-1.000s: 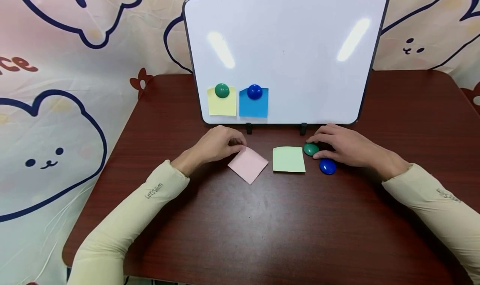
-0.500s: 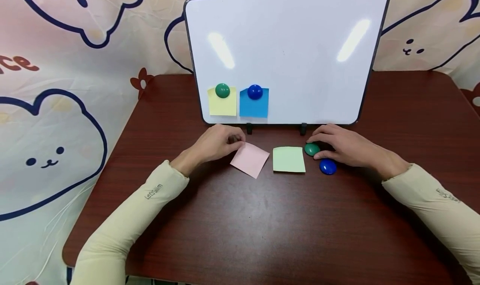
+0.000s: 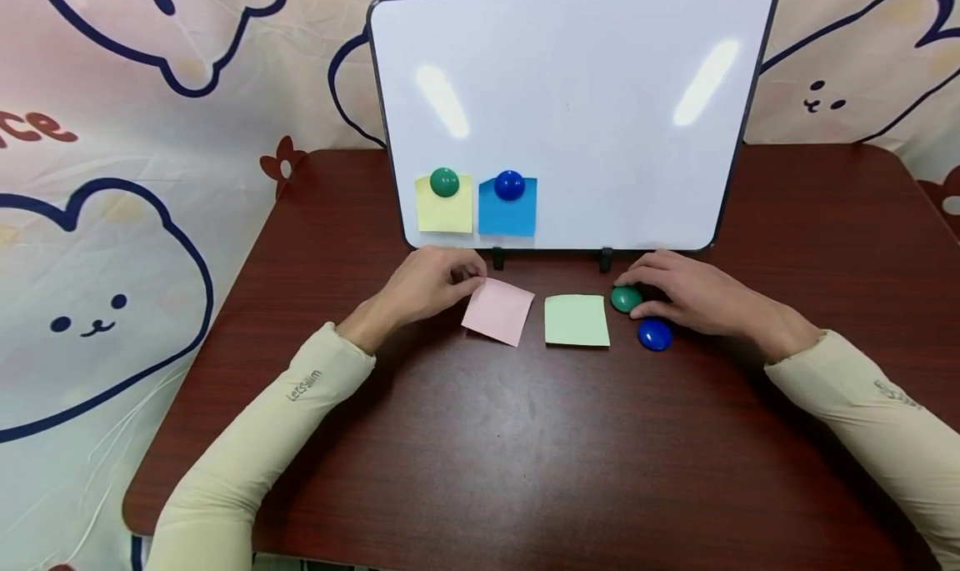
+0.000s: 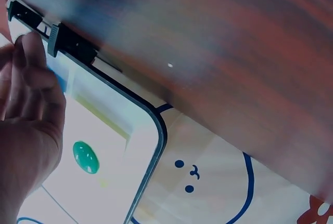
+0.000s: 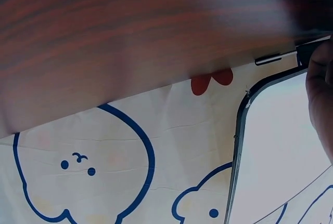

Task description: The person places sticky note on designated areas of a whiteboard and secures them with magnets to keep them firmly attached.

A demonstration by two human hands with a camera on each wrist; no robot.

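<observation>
In the head view, my left hand [image 3: 426, 288] pinches the upper left corner of a pink sticky note [image 3: 498, 311], which sits slightly turned over the table. To its right lies a pale green sticky note [image 3: 577, 320]. My right hand [image 3: 693, 294] has its thumb and fingers about a green round magnet [image 3: 626, 298], beside that note. Just below the right thumb is a blue round magnet [image 3: 655, 334]. The left wrist view has the left hand [image 4: 31, 109] at its left edge, the note out of sight. Only part of the right hand [image 5: 320, 94] enters the right wrist view.
A whiteboard [image 3: 600, 137] stands upright behind the hands on black feet [image 3: 605, 259]. It bears a yellow note [image 3: 445, 214] under a green magnet [image 3: 444, 182] and a blue note [image 3: 507, 218] under a blue magnet [image 3: 509, 185]. The dark wooden table [image 3: 525, 454] extends toward the person.
The pink note has turned from a diamond pose to nearly square and moved slightly away from the person with my left hand. My right hand and the green magnet have barely shifted.
</observation>
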